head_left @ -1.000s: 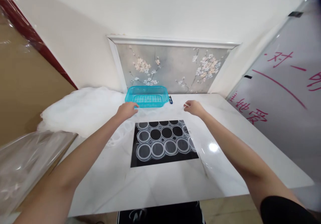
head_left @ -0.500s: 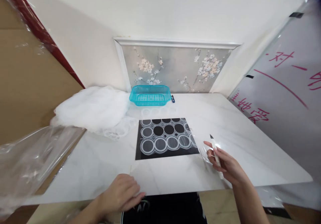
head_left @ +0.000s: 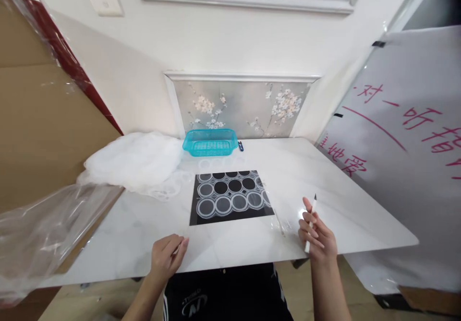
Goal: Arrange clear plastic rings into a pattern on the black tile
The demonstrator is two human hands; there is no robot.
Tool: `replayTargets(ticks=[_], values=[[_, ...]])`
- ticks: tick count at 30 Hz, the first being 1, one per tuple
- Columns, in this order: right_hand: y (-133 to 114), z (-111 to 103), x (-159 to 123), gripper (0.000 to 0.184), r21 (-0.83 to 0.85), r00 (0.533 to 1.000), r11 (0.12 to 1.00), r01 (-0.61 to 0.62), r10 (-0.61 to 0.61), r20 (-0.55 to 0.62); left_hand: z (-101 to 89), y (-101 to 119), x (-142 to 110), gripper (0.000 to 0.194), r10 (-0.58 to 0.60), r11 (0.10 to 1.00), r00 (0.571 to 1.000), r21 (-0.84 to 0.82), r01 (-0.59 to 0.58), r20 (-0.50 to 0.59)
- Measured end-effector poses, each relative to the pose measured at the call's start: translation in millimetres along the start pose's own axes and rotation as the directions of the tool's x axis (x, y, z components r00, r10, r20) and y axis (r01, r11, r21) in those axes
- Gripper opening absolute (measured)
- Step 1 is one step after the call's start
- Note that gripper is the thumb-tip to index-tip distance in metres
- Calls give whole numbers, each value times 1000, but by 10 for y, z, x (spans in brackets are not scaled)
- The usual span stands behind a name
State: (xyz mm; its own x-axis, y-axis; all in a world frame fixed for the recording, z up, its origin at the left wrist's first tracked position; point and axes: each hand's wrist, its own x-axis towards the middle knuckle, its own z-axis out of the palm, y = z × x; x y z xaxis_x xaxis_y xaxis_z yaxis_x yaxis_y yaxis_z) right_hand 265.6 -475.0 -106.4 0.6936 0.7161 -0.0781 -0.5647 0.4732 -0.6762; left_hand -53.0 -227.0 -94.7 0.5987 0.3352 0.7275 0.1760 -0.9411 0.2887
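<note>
Black sheet (head_left: 235, 185) with pale rings on a marbled white table (head_left: 144, 234), a white pen (head_left: 314, 208) in the right hand (head_left: 319, 237) beyond its near right corner.

Well left of the sheet, clear plastic film (head_left: 46, 234) drapes over a board, and a heap of sheer white fabric (head_left: 135, 160) sits behind and left of the sheet; the left hand (head_left: 167, 258) is at the table's front edge, off the sheet's near left corner, fingers curled, though whether they close on anything cannot be told; a teal basket (head_left: 210, 152) stands behind the sheet, with a small dark-blue object (head_left: 241, 146) just right of the basket; the right hand, palm up and apart from the sheet, grips the pen between its fingers, dark tip upward.
</note>
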Motion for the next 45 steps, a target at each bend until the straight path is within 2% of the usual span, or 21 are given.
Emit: replayTargets(ticks=[4,7,10,12,15,16,20,22,24,27,28,30,33,36,38,41,43,45], values=[[19,3,-29,36,17,1000,1000,-22,22,-21,10,6,28,34,-17,998,998,-54,21,56],[27,59,-63,55,-12,999,999,-40,39,-32,38,-12,3,33,28,995,995,-96,-19,94],[75,115,-79,69,-132,996,987,-88,84,-36,72,-24,-27,32,46,994,992,-101,-34,114],[126,121,-65,62,-191,993,974,-120,115,-36,93,-20,-39,33,42,995,994,-94,-32,106],[159,81,-12,51,-179,991,975,-133,135,-5,99,-12,-18,34,75,994,994,-91,-67,81],[148,62,10,58,-156,991,980,-126,132,26,89,-12,11,33,111,991,991,-89,-105,76],[18,37,127,108,-125,975,992,-20,47,217,9,-27,301,26,306,952,946,-57,-301,104],[-48,112,218,115,-164,954,983,80,-28,297,-6,-45,527,23,355,934,921,-22,-356,159],[-77,281,331,103,-223,935,963,151,-65,349,30,-82,747,23,391,911,879,20,-412,271],[-26,690,523,40,-407,932,897,174,-16,363,173,-213,969,33,467,832,745,49,-553,477],[15,847,589,31,-489,937,856,171,13,350,228,-280,1005,35,470,813,700,46,-581,537],[128,1147,720,39,-632,948,768,106,114,298,322,-438,1029,37,434,812,645,36,-582,629],[354,1472,890,54,-747,917,662,-62,333,220,388,-657,993,35,372,849,646,37,-527,667],[615,1605,987,56,-789,910,611,-67,361,202,385,-703,912,31,376,855,667,37,-517,643],[782,1613,1008,50,-797,913,604,-15,334,235,377,-588,827,27,393,847,698,59,-528,599],[988,1562,1008,38,-793,898,609,3,348,270,385,-275,656,27,372,846,743,126,-517,556],[1083,1515,999,40,-799,888,601,-16,376,264,399,-75,533,33,310,849,731,170,-501,608],[1144,1477,979,36,-822,885,570,-8,387,260,417,53,427,36,251,844,676,185,-503,693]])
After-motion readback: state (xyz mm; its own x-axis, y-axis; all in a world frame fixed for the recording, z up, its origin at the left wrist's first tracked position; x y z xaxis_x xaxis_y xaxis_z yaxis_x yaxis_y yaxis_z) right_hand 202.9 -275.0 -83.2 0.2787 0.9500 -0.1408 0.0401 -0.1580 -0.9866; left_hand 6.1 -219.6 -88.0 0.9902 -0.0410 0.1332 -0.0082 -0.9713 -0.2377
